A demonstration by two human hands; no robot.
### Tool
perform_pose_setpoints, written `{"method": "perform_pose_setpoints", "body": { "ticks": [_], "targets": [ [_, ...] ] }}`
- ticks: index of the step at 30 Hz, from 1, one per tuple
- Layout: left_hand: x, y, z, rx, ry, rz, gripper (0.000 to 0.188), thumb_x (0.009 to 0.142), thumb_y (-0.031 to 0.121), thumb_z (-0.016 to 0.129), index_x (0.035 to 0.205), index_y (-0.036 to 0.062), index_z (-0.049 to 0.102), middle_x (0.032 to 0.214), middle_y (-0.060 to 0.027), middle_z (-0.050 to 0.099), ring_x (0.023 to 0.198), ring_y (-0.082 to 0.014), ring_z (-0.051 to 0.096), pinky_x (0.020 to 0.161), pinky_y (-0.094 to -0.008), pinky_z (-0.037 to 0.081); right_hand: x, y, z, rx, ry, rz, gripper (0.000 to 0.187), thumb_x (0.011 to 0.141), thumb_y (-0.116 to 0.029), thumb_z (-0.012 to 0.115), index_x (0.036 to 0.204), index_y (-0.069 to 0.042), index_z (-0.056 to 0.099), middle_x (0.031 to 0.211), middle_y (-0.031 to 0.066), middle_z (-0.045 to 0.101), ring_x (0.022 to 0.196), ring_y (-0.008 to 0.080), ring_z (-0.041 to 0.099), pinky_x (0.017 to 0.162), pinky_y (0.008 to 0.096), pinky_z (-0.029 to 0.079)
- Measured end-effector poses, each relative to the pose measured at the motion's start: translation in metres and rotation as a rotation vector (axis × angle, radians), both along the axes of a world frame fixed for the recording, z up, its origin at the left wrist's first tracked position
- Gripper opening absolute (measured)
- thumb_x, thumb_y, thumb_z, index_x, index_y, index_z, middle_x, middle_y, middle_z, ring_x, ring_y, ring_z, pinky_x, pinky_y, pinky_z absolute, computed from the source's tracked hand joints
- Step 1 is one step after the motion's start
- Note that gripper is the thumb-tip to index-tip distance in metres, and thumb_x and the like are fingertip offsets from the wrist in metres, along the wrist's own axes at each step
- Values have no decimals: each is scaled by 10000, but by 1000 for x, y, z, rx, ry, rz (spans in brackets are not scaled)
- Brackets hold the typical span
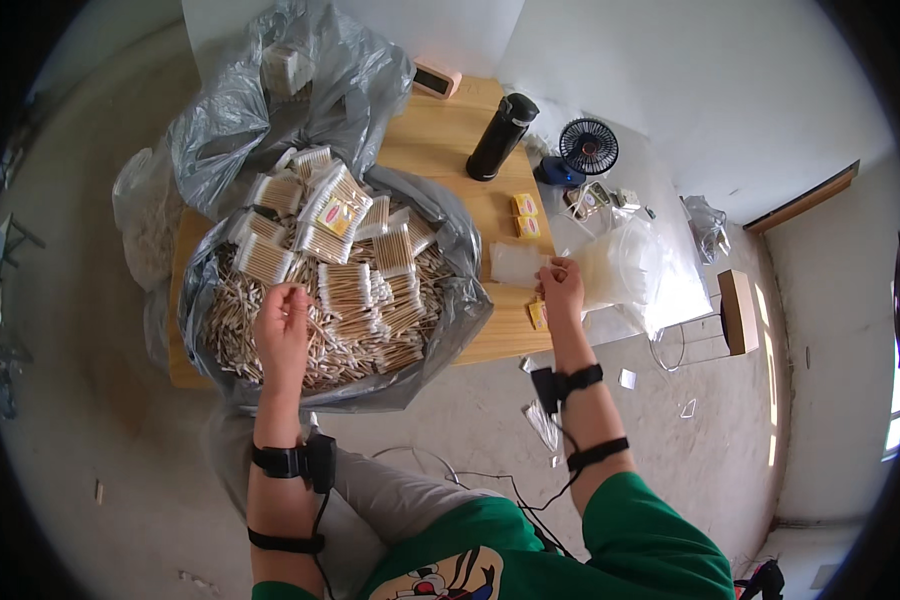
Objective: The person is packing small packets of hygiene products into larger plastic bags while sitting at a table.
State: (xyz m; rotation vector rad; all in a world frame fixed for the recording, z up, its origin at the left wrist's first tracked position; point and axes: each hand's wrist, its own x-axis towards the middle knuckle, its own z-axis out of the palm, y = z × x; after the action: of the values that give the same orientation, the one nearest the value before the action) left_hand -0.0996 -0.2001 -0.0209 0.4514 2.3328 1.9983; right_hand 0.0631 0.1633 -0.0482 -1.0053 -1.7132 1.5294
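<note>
A large grey plastic bag (465, 235) stands open on the wooden table, heaped with loose cotton swabs (235, 335). Several bundles of swabs (345, 287) lie on top, some in clear packets. One packet (332, 212) there carries a yellow label. My left hand (283, 325) is over the left front of the heap, its fingers curled together; what they may hold is too small to make out. Right of the heap, my right hand (561, 284) pinches the edge of a flat clear plastic bag (516, 262) lying on the table.
Stacks of yellow cards (526, 216) sit near the black flask (502, 137). Beyond them are a small fan (587, 148) and a large clear bag (620, 262) of pale sheets. A pink-edged device (436, 78) stands at the back. Scraps (627, 379) litter the floor.
</note>
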Motion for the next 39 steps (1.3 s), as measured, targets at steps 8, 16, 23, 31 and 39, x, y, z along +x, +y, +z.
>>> {"method": "perform_pose_setpoints", "body": {
  "ticks": [8,16,23,31,39],
  "targets": [
    [-46,-30,5,-708,598,309,448,744,122,709,1134,34,507,1187,-191,495,1126,-370,454,934,-473,375,-37,9,-9,1028,-829,91,455,821,-219,637,1190,-19,464,1148,195,544,1068,328,526,895,416,431],
    [-61,-19,3,-674,465,160,674,698,187,763,1265,59,421,1190,-200,493,1135,-379,449,943,-476,369,-45,-18,-29,1079,-859,612,608,904,-417,445,1384,-73,300,1433,215,270,1334,379,240,1070,536,216],
    [-62,-25,3,-514,301,257,512,685,97,757,1111,-13,494,1037,-199,510,931,-379,515,808,-456,433,-56,-5,-43,1055,-825,586,508,906,-308,483,1343,-72,374,1373,201,383,1276,378,348,1031,503,292],
    [-27,-20,22,328,-197,-104,410,785,158,715,1077,-18,488,1037,-103,574,933,-149,549,801,-282,457,-55,-115,56,54,280,565,292,896,-139,577,1156,-21,517,974,48,582,865,158,559,754,279,469],
    [0,-16,13,1,-103,-282,287,823,215,687,958,13,534,842,-31,591,747,-95,530,648,-262,443,-80,-228,47,-10,109,674,417,880,-19,566,1260,-8,397,893,52,568,763,100,542,658,243,483]
  ]
}}
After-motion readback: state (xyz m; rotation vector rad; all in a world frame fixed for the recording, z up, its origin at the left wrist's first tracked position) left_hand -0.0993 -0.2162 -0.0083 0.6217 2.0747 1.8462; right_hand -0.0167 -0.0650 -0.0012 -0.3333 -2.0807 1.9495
